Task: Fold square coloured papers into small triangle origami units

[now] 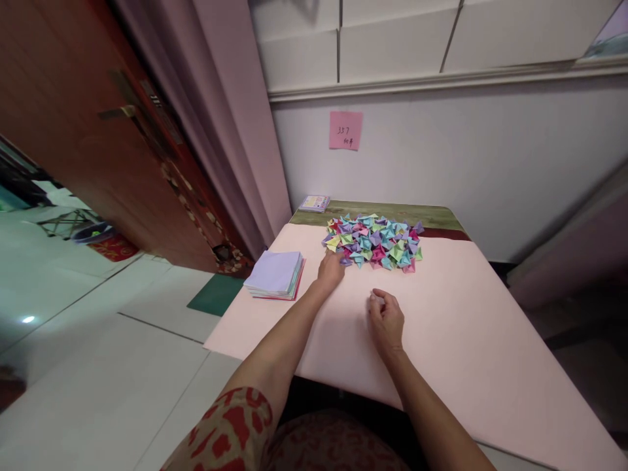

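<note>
My left hand (332, 269) reaches to the near left edge of a heap of small folded paper pieces (377, 241). Its fingers are closed at a purple folded paper piece (346, 261), though the fingertips are partly hidden. The heap is a mix of blue, purple, pink, green and yellow pointed shapes. Nearer to me, my right hand (386, 317) hovers over or rests on the pink tabletop; I cannot tell which. Its fingers are curled in with the thumb against them, and nothing shows in them. Left of my left forearm lies a stack of square paper sheets (275, 272), lilac on top.
A pink cover (456, 327) lies over the wood-patterned table (426, 213). At the back left corner sits a small pack of printed cards or paper (314, 203). A pink note (346, 130) is stuck on the wall behind. Curtain (230, 98) and brown door (98, 131) stand to the left.
</note>
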A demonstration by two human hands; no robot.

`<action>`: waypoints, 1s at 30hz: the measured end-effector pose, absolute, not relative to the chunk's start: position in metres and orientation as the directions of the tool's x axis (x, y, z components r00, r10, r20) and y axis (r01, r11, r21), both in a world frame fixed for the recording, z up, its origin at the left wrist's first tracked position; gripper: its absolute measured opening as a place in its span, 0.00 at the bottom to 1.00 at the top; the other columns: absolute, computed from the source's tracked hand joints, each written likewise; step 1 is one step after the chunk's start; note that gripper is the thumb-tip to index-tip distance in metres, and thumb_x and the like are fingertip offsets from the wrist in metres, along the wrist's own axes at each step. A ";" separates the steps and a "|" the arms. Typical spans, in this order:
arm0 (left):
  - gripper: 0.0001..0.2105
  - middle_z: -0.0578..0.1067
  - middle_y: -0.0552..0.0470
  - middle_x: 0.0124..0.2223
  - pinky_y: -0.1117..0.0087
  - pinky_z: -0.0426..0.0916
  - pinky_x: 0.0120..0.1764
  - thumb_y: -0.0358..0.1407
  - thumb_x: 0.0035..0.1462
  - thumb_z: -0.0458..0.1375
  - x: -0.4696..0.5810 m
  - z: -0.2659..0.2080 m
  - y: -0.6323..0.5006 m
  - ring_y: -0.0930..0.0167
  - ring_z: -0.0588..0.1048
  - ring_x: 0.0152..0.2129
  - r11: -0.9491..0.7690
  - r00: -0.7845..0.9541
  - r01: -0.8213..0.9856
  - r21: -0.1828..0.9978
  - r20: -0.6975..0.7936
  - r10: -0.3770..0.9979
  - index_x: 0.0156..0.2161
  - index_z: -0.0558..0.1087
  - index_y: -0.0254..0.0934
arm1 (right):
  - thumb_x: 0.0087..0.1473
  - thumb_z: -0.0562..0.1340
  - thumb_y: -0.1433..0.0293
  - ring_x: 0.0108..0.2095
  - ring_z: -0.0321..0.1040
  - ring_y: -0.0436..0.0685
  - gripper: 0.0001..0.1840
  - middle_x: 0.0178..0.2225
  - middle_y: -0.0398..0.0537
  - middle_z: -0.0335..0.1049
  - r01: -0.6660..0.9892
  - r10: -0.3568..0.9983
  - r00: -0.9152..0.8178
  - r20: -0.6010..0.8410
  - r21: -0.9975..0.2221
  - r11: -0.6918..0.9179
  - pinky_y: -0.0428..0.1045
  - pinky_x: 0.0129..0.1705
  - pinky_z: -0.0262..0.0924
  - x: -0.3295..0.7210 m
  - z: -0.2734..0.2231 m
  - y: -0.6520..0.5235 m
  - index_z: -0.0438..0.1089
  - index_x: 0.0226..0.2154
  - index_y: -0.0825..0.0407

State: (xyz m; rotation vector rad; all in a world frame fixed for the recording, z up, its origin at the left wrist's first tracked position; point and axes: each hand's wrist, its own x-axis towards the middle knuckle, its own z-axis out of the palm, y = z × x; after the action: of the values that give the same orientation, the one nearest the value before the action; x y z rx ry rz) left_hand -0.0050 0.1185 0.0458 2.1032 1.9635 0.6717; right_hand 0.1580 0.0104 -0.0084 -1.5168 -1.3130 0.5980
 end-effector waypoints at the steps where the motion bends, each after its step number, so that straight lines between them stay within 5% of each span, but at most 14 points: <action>1: 0.16 0.73 0.45 0.47 0.65 0.68 0.48 0.27 0.53 0.56 -0.009 0.043 0.117 0.65 0.73 0.43 -0.139 0.029 0.877 0.460 0.239 0.971 0.47 0.76 0.39 | 0.58 0.55 0.58 0.27 0.65 0.53 0.22 0.41 0.53 0.72 0.435 0.932 0.282 0.229 -0.896 0.088 0.50 0.35 0.61 0.158 -0.009 0.011 0.72 0.44 0.55; 7: 0.11 0.74 0.47 0.44 0.63 0.69 0.49 0.28 0.56 0.55 -0.036 0.036 0.069 0.67 0.73 0.41 -0.252 -0.042 0.778 0.575 0.448 0.893 0.43 0.75 0.37 | 0.57 0.55 0.57 0.26 0.64 0.52 0.22 0.40 0.53 0.73 0.441 0.944 0.258 0.203 -0.895 0.072 0.50 0.33 0.61 0.159 -0.007 0.012 0.73 0.43 0.55; 15: 0.09 0.72 0.46 0.47 0.63 0.68 0.49 0.34 0.60 0.55 -0.078 0.076 -0.001 0.66 0.71 0.47 -0.219 -0.255 0.811 0.542 0.665 0.702 0.45 0.73 0.41 | 0.55 0.57 0.56 0.24 0.63 0.53 0.22 0.34 0.52 0.73 0.460 0.937 0.271 0.219 -0.885 0.073 0.50 0.31 0.59 0.159 -0.006 0.008 0.74 0.42 0.55; 18: 0.09 0.73 0.48 0.46 0.61 0.66 0.51 0.39 0.57 0.59 -0.108 0.080 -0.006 0.64 0.71 0.47 -0.098 -0.308 0.848 0.521 0.634 0.710 0.43 0.73 0.41 | 0.54 0.57 0.57 0.23 0.62 0.53 0.22 0.29 0.49 0.72 0.457 0.939 0.280 0.200 -0.888 0.053 0.50 0.31 0.59 0.159 -0.007 0.006 0.75 0.42 0.55; 24: 0.28 0.72 0.43 0.52 0.53 0.59 0.55 0.44 0.44 0.68 -0.137 0.064 -0.006 0.55 0.68 0.52 0.094 -0.273 0.909 0.406 0.411 0.870 0.52 0.68 0.39 | 0.52 0.59 0.57 0.23 0.64 0.54 0.20 0.29 0.48 0.73 0.469 0.940 0.283 0.190 -0.882 0.037 0.50 0.32 0.59 0.159 -0.006 0.004 0.76 0.40 0.54; 30: 0.13 0.77 0.48 0.44 0.59 0.64 0.49 0.38 0.49 0.64 -0.136 0.056 -0.007 0.61 0.73 0.44 0.095 -0.285 0.859 0.503 0.317 0.905 0.41 0.74 0.39 | 0.52 0.59 0.58 0.24 0.65 0.55 0.19 0.25 0.46 0.73 0.468 0.948 0.270 0.170 -0.884 0.025 0.50 0.33 0.60 0.160 -0.008 0.004 0.77 0.38 0.53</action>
State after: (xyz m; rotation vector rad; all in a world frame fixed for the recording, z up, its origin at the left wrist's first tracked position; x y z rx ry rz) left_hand -0.1361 -0.0072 0.0556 1.8320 2.2696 0.9537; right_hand 0.1600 0.0036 -0.0085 -1.5932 -1.3413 0.6361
